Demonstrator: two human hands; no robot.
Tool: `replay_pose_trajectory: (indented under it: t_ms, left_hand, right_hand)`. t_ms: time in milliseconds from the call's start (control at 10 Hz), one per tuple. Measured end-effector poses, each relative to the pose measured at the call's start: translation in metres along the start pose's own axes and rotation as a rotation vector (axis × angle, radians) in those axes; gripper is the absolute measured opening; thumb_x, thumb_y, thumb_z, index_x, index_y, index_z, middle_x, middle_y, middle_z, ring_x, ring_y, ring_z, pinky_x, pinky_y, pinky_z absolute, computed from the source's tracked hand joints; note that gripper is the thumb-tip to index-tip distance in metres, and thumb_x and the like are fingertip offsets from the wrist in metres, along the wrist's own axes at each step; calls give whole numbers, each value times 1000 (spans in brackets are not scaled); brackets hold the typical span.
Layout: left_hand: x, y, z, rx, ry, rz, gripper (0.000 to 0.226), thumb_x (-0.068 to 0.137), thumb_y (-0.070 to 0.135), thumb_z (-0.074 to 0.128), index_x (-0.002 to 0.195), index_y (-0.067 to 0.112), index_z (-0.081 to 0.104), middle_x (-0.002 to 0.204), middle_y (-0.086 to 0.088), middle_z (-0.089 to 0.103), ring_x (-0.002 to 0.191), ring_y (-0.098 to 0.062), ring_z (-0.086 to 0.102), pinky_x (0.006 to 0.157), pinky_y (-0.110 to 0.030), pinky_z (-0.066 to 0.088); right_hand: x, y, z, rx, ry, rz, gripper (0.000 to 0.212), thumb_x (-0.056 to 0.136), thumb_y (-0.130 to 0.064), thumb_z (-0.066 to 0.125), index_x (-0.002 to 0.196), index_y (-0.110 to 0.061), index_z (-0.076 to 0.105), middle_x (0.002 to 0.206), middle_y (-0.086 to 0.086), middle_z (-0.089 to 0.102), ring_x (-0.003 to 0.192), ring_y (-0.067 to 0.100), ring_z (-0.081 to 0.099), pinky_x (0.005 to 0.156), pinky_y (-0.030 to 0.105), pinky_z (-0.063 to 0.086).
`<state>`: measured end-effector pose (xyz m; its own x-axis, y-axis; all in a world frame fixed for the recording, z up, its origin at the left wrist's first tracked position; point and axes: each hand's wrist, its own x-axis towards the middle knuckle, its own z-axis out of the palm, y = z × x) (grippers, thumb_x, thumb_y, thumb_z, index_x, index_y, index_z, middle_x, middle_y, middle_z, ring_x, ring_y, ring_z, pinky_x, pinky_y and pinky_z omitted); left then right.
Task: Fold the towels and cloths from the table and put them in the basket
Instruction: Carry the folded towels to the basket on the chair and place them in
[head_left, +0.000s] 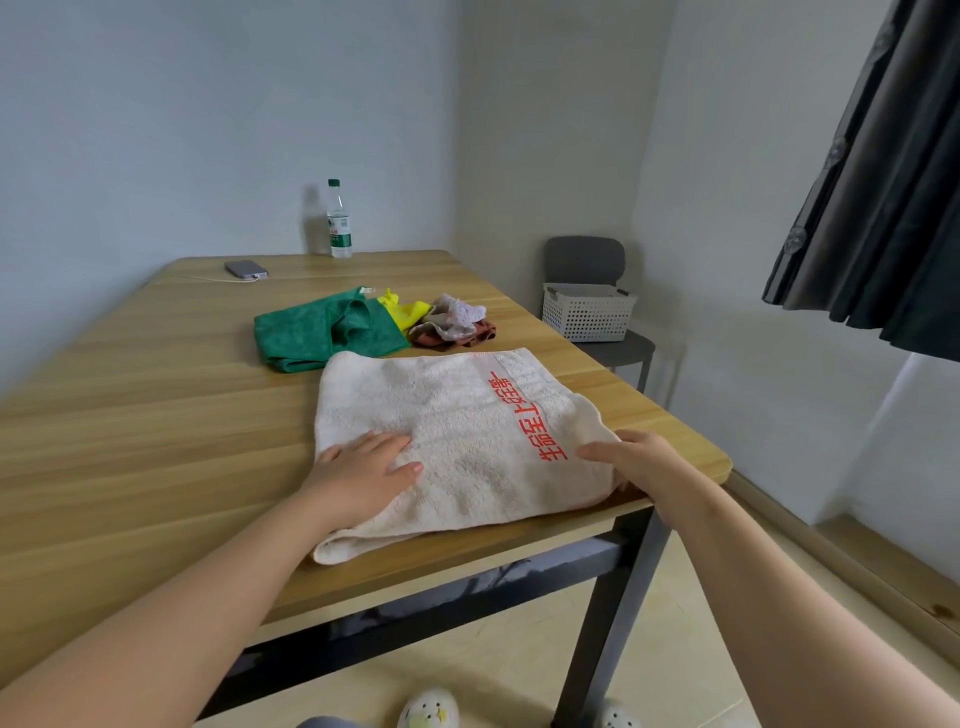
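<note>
a white towel (457, 431) with a line of red characters across its right part lies folded on the near right part of the wooden worktop (156, 415). its near edge hangs a little past the worktop's front edge. the left hand (363, 470) rests flat on the towel's near left area, fingers straight and together, grasping nothing. the right hand (639, 467) lies over the towel's near right corner, just at the worktop's corner, with its fingers stretched out on the cloth, released rather than clenched. its thumb and the towel corner under the palm are hidden.

just beyond the towel sits a loose heap. a green cloth (311, 332), partly doubled over, is on the left. a yellow cloth (402, 309) is tucked against its right side and is mostly covered. a crumpled pale patterned cloth (460, 314) lies on top of a reddish-brown cloth (467, 338), of which only an edge shows.

the white perforated basket (587, 314) stands on the seat of a grey chair (584, 260) beyond the worktop's right edge, well apart from the towel. its inside cannot be seen from here.

at the far edge of the worktop, near the wall, a plastic water bottle (338, 221) with a green cap stands upright. a phone (245, 269) lies to its left with a pale cable plugged in. a dark curtain (883, 182) is cut off by the upper right of the frame. two light slippers (428, 709) are cropped at the bottom edge.
</note>
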<state>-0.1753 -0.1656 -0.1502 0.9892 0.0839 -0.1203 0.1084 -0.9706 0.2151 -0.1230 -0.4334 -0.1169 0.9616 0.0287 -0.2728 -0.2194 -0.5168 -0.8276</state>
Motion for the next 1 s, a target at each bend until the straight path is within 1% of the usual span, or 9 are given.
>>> replay_pose_trajectory:
  t_ms: [100, 200, 300, 400, 500, 700, 800, 900, 1000]
  left_hand:
    - [-1, 1, -1, 2, -5, 0, 55, 99, 50, 19, 149, 28, 11, 157, 10, 7, 145, -9, 0, 116, -35, 3]
    - [-2, 1, -1, 1, -11, 0, 55, 99, 50, 17, 149, 28, 11, 157, 10, 6, 145, -8, 0, 116, -34, 3]
    - [-2, 0, -1, 0, -9, 6, 55, 99, 50, 17, 149, 28, 11, 157, 11, 6, 145, -9, 0, 116, -35, 2]
    - [0, -1, 1, 3, -2, 7, 55, 99, 50, 17, 149, 29, 11, 157, 11, 6, 145, -8, 0, 116, -35, 2]
    - [0, -3, 3, -2, 4, 11, 55, 98, 51, 15, 149, 30, 11, 157, 13, 6, 145, -8, 0, 117, -35, 3]
    - [-4, -9, 2, -47, 3, 14, 53, 98, 50, 8, 149, 34, 11, 156, 17, 6, 144, -6, -1, 116, -33, 1]
    - [-3, -15, 1, -51, 11, 2, 52, 98, 49, 7, 148, 34, 14, 156, 16, 7, 144, -6, 0, 117, -33, 1]
    - [-4, -20, 2, 13, 7, -11, 52, 99, 49, 12, 148, 35, 11, 157, 14, 3, 145, -8, -1, 117, -33, 2]
    - [-3, -24, 1, 81, -26, -19, 54, 97, 53, 18, 148, 38, 6, 157, 13, -1, 145, -10, -3, 118, -37, 3]
  right_hand:
    - [1, 1, 2, 21, 25, -36, 41, 85, -28, 66, 121, -11, 57, 83, -4, 56, 87, 17, 56, 74, 26, 47]
    - [4, 1, 6, 238, 115, -36, 40, 85, -20, 67, 121, -10, 53, 83, -2, 55, 87, 18, 58, 78, 30, 51]
    - [5, 1, 8, 567, 128, 31, 28, 83, -13, 69, 104, -15, 50, 85, 5, 57, 85, 24, 60, 82, 38, 54]
    - [7, 3, 8, 646, 168, 43, 28, 83, -15, 69, 102, -16, 49, 85, 5, 56, 80, 21, 57, 77, 33, 52]
    - [10, 8, 7, 569, 280, 37, 30, 83, -22, 70, 109, -16, 56, 82, 2, 52, 85, 20, 51, 68, 24, 45]
    - [12, 18, -2, 477, 367, 96, 41, 82, -24, 72, 118, -9, 59, 80, 1, 51, 93, 23, 55, 83, 31, 48]
    - [13, 18, -6, 489, 446, 90, 36, 82, -22, 72, 113, -9, 59, 83, 4, 52, 90, 22, 54, 78, 30, 47]
    - [10, 20, -8, 526, 539, 58, 18, 82, -20, 71, 86, -9, 57, 86, 7, 53, 84, 22, 52, 75, 33, 46]
    - [10, 25, -3, 555, 528, 60, 17, 79, -13, 71, 91, -9, 58, 84, 5, 56, 84, 21, 53, 73, 32, 46]
